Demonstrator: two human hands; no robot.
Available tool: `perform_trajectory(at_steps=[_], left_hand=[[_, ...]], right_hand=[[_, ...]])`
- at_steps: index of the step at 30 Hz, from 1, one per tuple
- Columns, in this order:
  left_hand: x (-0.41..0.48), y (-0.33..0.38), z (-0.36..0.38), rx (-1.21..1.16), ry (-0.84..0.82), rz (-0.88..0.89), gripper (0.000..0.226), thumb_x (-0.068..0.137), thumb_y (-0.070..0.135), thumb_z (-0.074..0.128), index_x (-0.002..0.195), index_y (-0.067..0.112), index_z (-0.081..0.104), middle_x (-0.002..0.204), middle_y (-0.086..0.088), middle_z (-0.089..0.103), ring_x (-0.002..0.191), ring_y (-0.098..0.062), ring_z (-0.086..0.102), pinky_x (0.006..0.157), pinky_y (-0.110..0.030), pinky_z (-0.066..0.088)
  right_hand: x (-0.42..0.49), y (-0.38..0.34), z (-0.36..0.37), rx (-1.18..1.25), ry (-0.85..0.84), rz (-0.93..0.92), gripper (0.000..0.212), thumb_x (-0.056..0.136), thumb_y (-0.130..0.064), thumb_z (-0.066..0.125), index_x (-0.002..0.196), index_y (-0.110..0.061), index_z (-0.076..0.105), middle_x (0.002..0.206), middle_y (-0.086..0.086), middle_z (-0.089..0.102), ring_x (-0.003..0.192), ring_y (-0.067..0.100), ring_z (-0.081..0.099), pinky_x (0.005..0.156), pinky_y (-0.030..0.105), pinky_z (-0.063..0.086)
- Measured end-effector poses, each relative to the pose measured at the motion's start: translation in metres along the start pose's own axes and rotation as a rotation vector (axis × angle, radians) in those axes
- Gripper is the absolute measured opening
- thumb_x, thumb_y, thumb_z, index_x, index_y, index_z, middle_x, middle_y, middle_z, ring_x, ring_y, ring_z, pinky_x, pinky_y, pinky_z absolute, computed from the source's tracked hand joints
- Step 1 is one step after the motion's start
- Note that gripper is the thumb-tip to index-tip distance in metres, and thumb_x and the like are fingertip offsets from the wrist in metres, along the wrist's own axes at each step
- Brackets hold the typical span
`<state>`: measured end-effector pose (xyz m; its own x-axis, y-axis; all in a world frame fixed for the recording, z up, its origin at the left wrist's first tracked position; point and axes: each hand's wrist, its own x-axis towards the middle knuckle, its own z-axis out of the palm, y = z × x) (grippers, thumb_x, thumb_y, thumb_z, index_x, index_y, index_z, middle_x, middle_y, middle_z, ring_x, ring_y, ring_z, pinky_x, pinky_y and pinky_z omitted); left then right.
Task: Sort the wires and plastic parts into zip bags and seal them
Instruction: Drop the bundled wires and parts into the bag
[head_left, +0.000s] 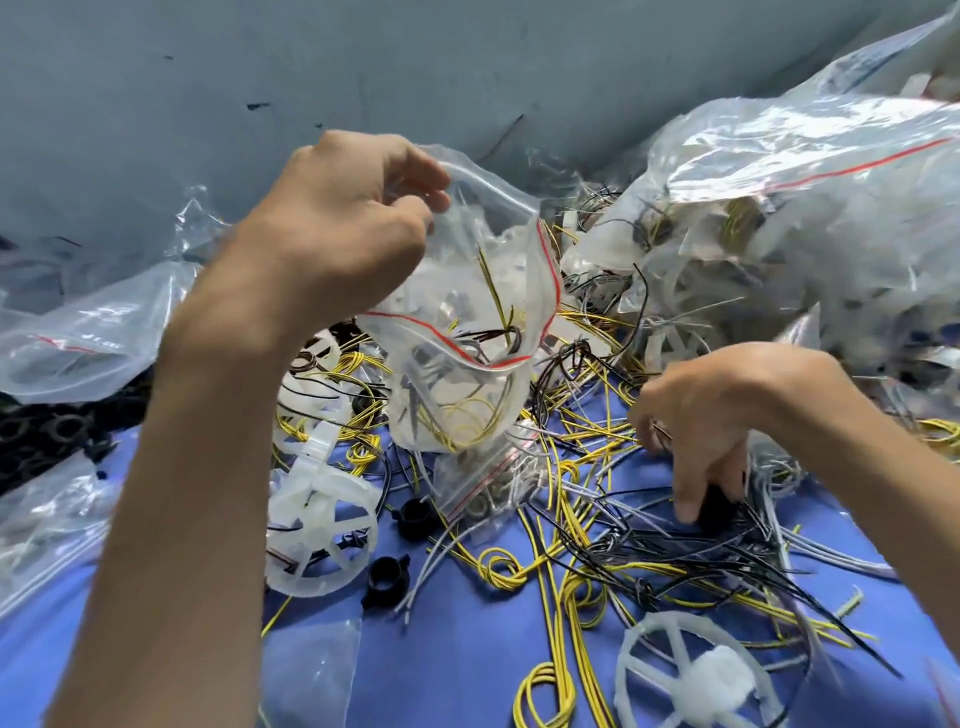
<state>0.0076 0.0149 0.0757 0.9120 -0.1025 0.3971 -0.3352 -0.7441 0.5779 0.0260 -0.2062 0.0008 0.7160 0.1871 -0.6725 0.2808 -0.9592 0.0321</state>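
My left hand (332, 218) pinches the rim of a clear zip bag (467, 332) with a red seal line and holds it up with its mouth open; yellow and black wires and white parts lie inside. Lower right, my right hand (722, 415) reaches down into a tangle of black, yellow and grey wires (623, 525), its fingers curled round a black bundle. White spoked plastic wheels lie at the lower left (322, 535) and bottom right (691, 675). Black plastic rings (387, 574) sit between them on the blue cloth.
A big filled clear bag (779, 208) leans at the right against the grey wall (260, 67). More bags lie at the left (88, 338), one over black rings (47, 431). A small sealed bag (483, 483) and an empty one (311, 670) lie on the blue cloth (467, 660).
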Motion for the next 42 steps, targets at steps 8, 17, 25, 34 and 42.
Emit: perform_trajectory(at_steps=[8,17,25,34,42], left_hand=[[-0.002,0.005,0.009,-0.013,-0.042,0.025,0.032,0.077,0.019,0.046,0.101,0.031,0.062,0.101,0.015,0.069,0.098,-0.007,0.064,0.093,-0.024,0.046],[-0.004,0.007,0.006,0.023,-0.075,0.068,0.033,0.089,0.006,0.048,0.11,0.025,0.064,0.106,0.013,0.068,0.101,-0.005,0.063,0.097,-0.025,0.045],[-0.008,0.006,-0.002,0.052,-0.118,0.14,0.042,0.086,-0.002,0.045,0.102,0.031,0.065,0.101,0.017,0.068,0.095,-0.004,0.064,0.088,-0.022,0.05],[-0.004,0.004,0.005,0.084,-0.098,0.118,0.037,0.087,0.007,0.05,0.111,0.03,0.066,0.095,0.016,0.068,0.088,-0.007,0.06,0.07,-0.01,0.042],[0.002,0.006,0.012,-0.178,-0.038,-0.005,0.032,0.091,0.006,0.049,0.116,0.022,0.06,0.085,0.003,0.062,0.055,-0.001,0.059,0.069,-0.025,0.053]], right_hand=[[0.008,0.001,0.003,0.094,0.084,-0.116,0.023,0.072,-0.017,0.069,0.086,-0.034,0.062,0.086,0.0,0.068,0.056,0.014,0.069,0.051,0.021,0.05],[-0.026,0.009,-0.017,0.214,0.603,-0.38,0.015,0.071,-0.025,0.069,0.082,-0.035,0.07,0.08,-0.009,0.07,0.073,0.005,0.067,0.07,0.031,0.055],[-0.075,-0.003,-0.039,0.617,1.167,-0.819,0.018,0.073,-0.035,0.072,0.087,-0.024,0.07,0.076,-0.007,0.07,0.068,0.005,0.063,0.071,0.023,0.052],[-0.049,-0.042,-0.036,0.215,1.11,-0.735,0.024,0.086,-0.036,0.066,0.097,-0.016,0.074,0.098,0.001,0.07,0.088,0.007,0.064,0.083,0.03,0.048],[-0.044,-0.041,-0.033,0.055,1.038,-0.653,0.022,0.087,-0.034,0.065,0.093,-0.014,0.073,0.089,0.002,0.071,0.083,0.018,0.063,0.079,0.034,0.047]])
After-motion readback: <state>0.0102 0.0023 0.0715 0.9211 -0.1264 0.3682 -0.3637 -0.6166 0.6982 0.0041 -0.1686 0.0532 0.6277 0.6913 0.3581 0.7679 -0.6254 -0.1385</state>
